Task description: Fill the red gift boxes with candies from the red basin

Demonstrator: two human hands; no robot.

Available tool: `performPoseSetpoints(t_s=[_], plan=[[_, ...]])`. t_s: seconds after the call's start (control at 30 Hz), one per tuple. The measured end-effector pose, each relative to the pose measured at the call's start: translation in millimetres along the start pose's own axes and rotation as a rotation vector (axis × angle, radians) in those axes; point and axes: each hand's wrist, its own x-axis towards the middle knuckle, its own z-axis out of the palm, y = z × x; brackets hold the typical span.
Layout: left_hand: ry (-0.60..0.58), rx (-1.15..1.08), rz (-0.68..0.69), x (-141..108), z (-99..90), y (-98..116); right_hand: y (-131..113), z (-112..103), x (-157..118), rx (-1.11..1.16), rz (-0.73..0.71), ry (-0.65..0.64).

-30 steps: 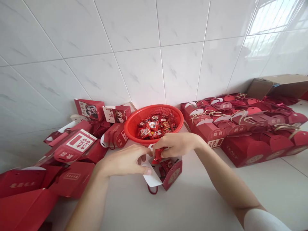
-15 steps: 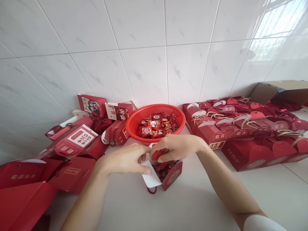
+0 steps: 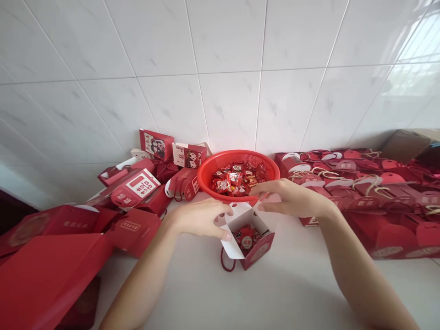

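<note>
A small red paper candy box [image 3: 258, 253] stands with its top open on the table, white inside, with a dark red cord handle [image 3: 227, 262] hanging at its left. Several wrapped candies [image 3: 246, 240] lie inside it, a round red one on top. My left hand [image 3: 199, 219] is closed on the box's white left flap, its thumb pressed against it. Above the right rear edge of the box, my right hand [image 3: 292, 198] has thumb and fingers apart. A bit of red shows between them; whether they touch a flap I cannot tell.
A red plastic basket [image 3: 205, 170] of wrapped candies stands behind the box. Folded red boxes [image 3: 134, 231] are heaped at left. Rows of red boxes with cord handles [image 3: 374, 220] fill the right, a brown carton [image 3: 405, 144] behind them. A tiled wall [image 3: 227, 105] closes the back.
My right hand has let go of the red round candy, which now lies in the box, and has moved back to the right. My left hand stays at the flap. The view has shifted left.
</note>
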Motion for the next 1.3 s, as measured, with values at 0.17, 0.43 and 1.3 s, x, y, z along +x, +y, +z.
performPoseSetpoints(t_s=[0.17, 0.43, 1.3], plan=[[-0.078, 0.049, 0.003, 0.0, 0.7, 2.3, 9.3, 15.9, -23.0, -0.065, 0.124, 0.077], [-0.074, -0.040, 0.137, -4.7, 2.7, 9.7, 0.4, 46.2, -48.4, 0.362, 0.032, 0.127], [0.175, -0.041, 0.249, 28.4, 29.5, 17.5, 12.9, 81.7, -57.4, 0.054, 0.018, 0.359]])
